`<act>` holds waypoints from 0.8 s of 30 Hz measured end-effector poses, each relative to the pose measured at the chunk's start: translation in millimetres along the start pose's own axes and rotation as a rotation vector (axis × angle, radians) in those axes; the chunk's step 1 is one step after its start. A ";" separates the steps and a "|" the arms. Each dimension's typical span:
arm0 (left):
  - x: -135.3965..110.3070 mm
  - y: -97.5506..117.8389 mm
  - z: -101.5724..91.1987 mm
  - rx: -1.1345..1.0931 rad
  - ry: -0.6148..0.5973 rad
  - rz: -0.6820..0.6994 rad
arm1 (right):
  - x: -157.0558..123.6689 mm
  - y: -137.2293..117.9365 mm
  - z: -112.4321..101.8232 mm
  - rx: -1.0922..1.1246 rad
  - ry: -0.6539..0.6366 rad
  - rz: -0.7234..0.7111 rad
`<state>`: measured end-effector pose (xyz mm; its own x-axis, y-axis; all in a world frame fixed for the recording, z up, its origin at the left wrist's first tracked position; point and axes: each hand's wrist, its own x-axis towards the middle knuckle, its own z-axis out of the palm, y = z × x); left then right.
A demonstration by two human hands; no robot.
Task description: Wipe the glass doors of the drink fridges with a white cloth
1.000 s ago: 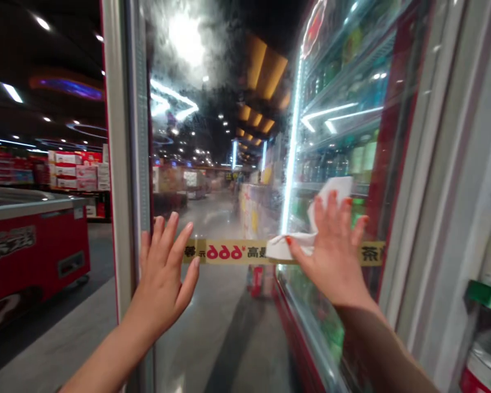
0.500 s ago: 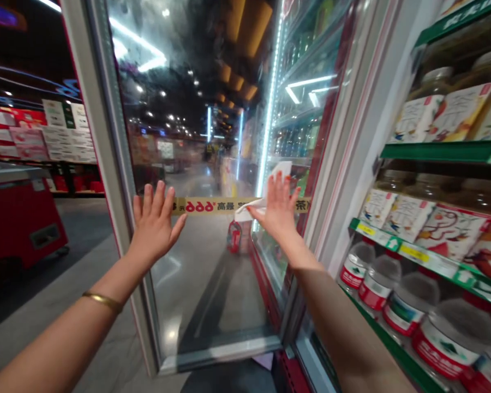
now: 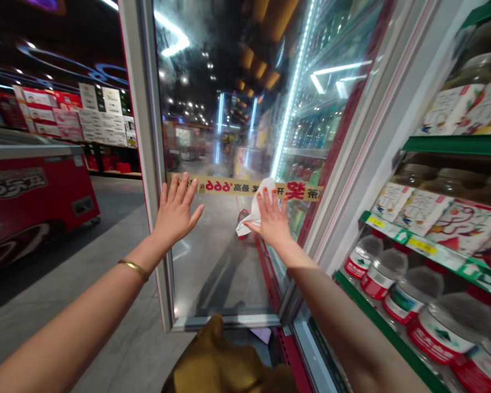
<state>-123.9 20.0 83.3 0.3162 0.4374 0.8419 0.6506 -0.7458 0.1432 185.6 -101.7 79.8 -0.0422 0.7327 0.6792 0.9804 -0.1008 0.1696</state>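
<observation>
My left hand (image 3: 177, 210) lies flat on the glass door (image 3: 225, 262), near its left frame, fingers spread and nothing held. A gold bangle (image 3: 134, 269) circles that wrist. With its fingers stretched out, my right hand (image 3: 273, 218) presses a thin white cloth (image 3: 254, 210) against the pane. Part of the cloth sticks out above and to the left of the fingers. Across the glass, beside both hands, runs a yellow printed strip (image 3: 229, 186), its lettering mirrored. Haze shows on the upper glass.
At right, cooler shelves hold bottled drinks (image 3: 409, 297) and cartoned bottles (image 3: 423, 210) behind a green shelf edge (image 3: 454, 144). A red chest freezer (image 3: 36, 185) stands at left, stacked boxes (image 3: 102, 123) behind it. Brown fabric (image 3: 225, 360) shows at the bottom.
My right hand and the cloth have moved down, from over the yellow strip to its lower edge. My left hand stays flat near the left frame. The view has shifted, showing more at left.
</observation>
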 end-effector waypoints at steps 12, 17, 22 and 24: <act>-35.2 12.1 2.4 0.034 0.126 0.032 | -78.2 -99.5 70.3 -0.022 0.193 0.244; -49.0 14.4 -6.4 0.077 0.155 0.053 | -24.4 -41.8 28.5 0.004 0.268 0.272; -60.6 39.9 -9.8 0.071 0.208 0.000 | -64.0 -21.7 37.8 0.022 0.520 0.495; -61.0 62.6 -2.8 0.050 0.214 0.007 | -81.6 -49.4 53.2 0.032 0.503 0.388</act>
<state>-104.4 -54.8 42.4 0.1708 0.3114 0.9348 0.6842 -0.7202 0.1149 150.9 -120.7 -22.0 0.2396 0.2402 0.9407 0.9474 -0.2698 -0.1724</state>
